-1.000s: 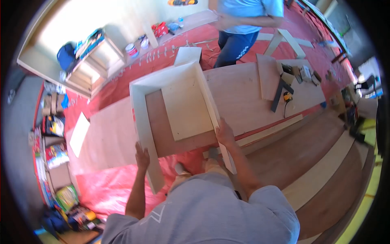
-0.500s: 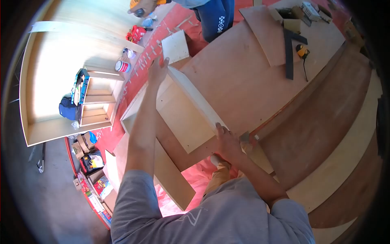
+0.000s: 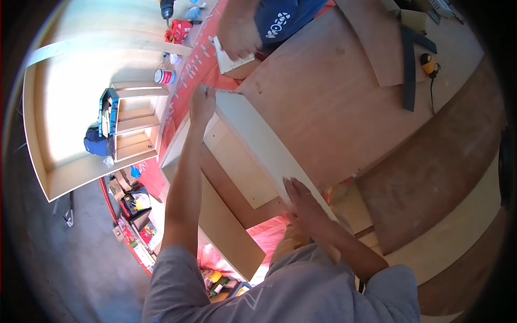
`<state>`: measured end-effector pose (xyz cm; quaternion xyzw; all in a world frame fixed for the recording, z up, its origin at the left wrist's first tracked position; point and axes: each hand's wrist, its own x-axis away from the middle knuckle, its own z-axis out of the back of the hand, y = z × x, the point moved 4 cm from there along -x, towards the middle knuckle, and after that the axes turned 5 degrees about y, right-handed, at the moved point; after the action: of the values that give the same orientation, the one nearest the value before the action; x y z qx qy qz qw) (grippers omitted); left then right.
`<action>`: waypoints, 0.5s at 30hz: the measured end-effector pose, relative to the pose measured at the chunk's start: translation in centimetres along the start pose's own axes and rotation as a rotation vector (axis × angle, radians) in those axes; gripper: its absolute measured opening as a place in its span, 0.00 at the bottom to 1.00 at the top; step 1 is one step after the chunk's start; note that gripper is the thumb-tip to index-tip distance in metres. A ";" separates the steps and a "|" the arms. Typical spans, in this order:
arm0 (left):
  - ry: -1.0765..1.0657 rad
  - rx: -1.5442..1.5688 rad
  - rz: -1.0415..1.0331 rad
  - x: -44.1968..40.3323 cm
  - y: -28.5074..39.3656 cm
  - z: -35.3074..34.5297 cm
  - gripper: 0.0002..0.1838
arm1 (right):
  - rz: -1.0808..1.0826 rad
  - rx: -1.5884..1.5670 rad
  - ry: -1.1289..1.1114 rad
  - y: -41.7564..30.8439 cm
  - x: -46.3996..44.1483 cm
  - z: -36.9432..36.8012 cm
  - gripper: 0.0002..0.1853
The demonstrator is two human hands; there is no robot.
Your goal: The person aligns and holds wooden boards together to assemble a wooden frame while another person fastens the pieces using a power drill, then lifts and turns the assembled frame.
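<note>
A pale wooden frame [image 3: 269, 145] stands tilted over the work board, with a lighter panel [image 3: 239, 167] seen inside it. My left hand [image 3: 202, 102] is closed round the frame's far corner. On the near part of the long right side lies my right hand [image 3: 304, 204], its fingers stretched along the wood. The frame's other long side [image 3: 231, 231] reaches down toward my body. Just beyond the far corner, a co-worker's hand [image 3: 240, 43] is over a small white-topped wooden piece [image 3: 237, 67].
Brown boards [image 3: 323, 97] spread to the right, with a dark angled strip [image 3: 410, 70] and a yellow tool [image 3: 430, 64] on top. A large open cabinet [image 3: 70, 124] stands left, near a paint tin [image 3: 165, 76]. A drill [image 3: 167, 9] shows at the top.
My left hand went from the near left side to the far corner. The frame has turned and its right side tilted. The co-worker's hand has come to the small wooden piece.
</note>
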<state>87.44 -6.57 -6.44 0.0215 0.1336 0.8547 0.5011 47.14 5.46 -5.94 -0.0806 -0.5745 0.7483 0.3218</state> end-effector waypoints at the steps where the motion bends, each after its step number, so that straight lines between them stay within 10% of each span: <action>1: 0.036 0.000 0.018 0.2 0.3 0.1 0.15 | -0.005 -0.053 -0.073 0.5 -1.1 0.9 0.35; 3: 0.082 -0.017 0.047 0.5 1.3 0.3 0.14 | -0.098 -0.438 -0.140 2.8 -5.8 3.1 0.26; 10: 0.100 -0.096 0.037 1.0 2.1 0.7 0.12 | 0.309 -0.149 0.574 8.4 -33.1 -5.0 0.15; 15: 0.083 -0.101 0.088 0.6 2.3 0.7 0.12 | 0.318 -0.137 0.242 7.6 -39.0 -4.7 0.13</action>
<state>85.31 -6.96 -5.26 -0.0334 0.1100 0.8818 0.4574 76.92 -14.13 -24.09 -0.2810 -0.5614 0.7336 0.2601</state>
